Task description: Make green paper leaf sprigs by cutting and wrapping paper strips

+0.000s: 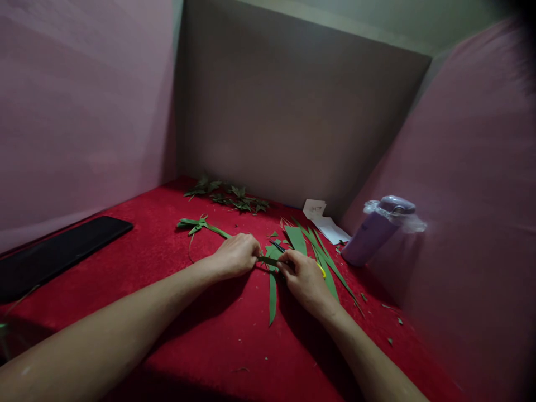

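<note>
My left hand point(242, 254) has its fingertips pinched together on one end of a narrow green leaf strip point(268, 261); no gap that I can see. My right hand point(305, 276) pinches the other end, thumb against curled fingers. The short stretch between is bare and looks fairly taut, roughly level, just above the red cloth point(188, 335).

Step in hand, my read: two-handed handling of this strip, maybe folding or drawing it. Next move calls for a firm pinch on one side while the other slides or turns; too hard a pull could split the leaf.

Right by my right hand: dark pointed blade point(277, 245) and yellow handle point(321, 271), probably one pair of scissors. Can't tell if my palm touches it. A pointed leaf piece point(272, 298) hangs or lies below the strip, toward me. Beyond my left hand, a green stem point(218, 230) runs out to a knotted leaf bundle point(200, 224); whether it joins my strip, can't tell, fingers hide it.

Further out: broad cut leaf point(296, 239), long blades right of it, white papers point(330, 229), leaning purple bottle point(372, 234), leafy sprigs point(240, 198) at the back, black flat object point(67, 251) far left.
</note>
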Motion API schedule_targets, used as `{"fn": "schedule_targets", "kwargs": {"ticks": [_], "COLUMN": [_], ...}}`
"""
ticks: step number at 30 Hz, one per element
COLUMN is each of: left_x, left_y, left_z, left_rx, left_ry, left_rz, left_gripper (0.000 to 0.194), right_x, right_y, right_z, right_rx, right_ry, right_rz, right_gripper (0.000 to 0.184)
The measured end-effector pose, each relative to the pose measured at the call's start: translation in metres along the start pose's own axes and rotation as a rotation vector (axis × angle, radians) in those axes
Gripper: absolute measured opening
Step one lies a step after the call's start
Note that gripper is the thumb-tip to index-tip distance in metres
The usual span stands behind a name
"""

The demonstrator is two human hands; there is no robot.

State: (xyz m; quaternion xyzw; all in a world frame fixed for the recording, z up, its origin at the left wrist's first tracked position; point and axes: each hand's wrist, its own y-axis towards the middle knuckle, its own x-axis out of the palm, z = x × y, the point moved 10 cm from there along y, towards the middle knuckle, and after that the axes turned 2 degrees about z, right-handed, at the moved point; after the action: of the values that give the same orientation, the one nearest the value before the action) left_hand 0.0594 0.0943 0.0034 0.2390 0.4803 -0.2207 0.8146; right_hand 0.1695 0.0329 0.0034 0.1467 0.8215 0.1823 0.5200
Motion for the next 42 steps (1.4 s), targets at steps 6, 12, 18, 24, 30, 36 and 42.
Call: {"fn": "schedule_targets", "kwargs": {"ticks": [6, 12, 18, 24, 30, 36, 42], "left_x": [-0.003, -0.006, -0.004, -0.004, -0.005, -0.004, -0.018], "left_y": [-0.001, -0.002, -0.001, 0.001, 0.001, 0.000, 0.008], "left_z": [0.000, 0.005, 0.013, 0.013, 0.013, 0.011, 0.004], "left_rx": [-0.012, 0.035, 0.138, 0.170, 0.165, 0.142, 0.085], "left_ry": [-0.016, -0.080, -0.140, -0.135, -0.158, -0.224, -0.363], "left_rz": [0.005, 0.033, 0.047, 0.072, 0.091, 0.108, 0.177], "left_gripper": [0.020, 0.016, 0.015, 0.018, 0.018, 0.016, 0.033], "right_x": [0.001, -0.002, -0.004, -0.004, -0.005, -0.007, -0.012], "right_y": [0.000, 0.000, 0.000, -0.001, -0.002, 0.000, 0.000], "right_z": [0.000, 0.001, 0.000, -0.002, -0.007, -0.006, -0.003], "right_rx": [0.000, 0.017, 0.025, 0.013, -0.018, -0.014, 0.013], "right_ry": [0.013, 0.027, 0.035, 0.056, 0.080, 0.080, 0.079], "right_rz": [0.000, 0.004, 0.011, 0.012, 0.006, 0.032, 0.078], "right_gripper": [0.011, 0.011, 0.011, 0.011, 0.013, 0.016, 0.016]}}
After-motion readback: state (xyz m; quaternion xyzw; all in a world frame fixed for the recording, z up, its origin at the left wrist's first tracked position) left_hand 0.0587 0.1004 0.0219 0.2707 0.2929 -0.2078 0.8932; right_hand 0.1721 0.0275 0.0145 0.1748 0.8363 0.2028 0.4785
